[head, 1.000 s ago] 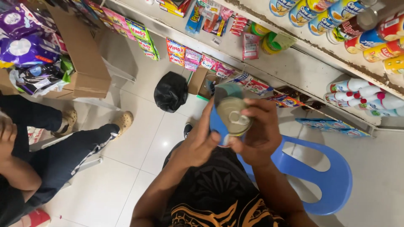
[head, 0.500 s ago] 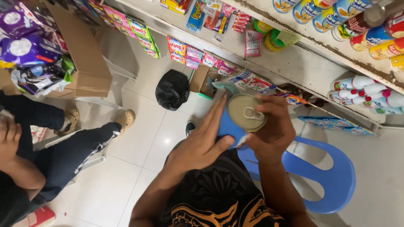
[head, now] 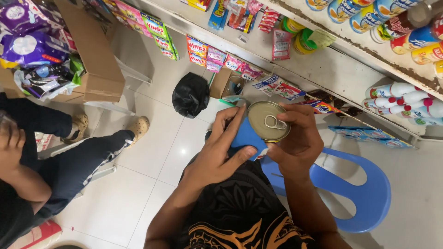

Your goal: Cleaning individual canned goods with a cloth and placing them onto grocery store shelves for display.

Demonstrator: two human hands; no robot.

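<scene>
Two hands are on one tin can (head: 269, 121). My right hand (head: 300, 143) is closed around the can's side and holds it up in front of my chest, over the blue plastic chair (head: 364, 193). The can's gold top with its pull ring faces up at me. My left hand (head: 217, 154) is open, with its fingers laid flat against the can's blue label. Below the can is the white tiled floor (head: 138, 184). A black bag (head: 190, 94) sits on it near the shelves (head: 332, 69). Another person (head: 37, 157) sits at my left.
</scene>
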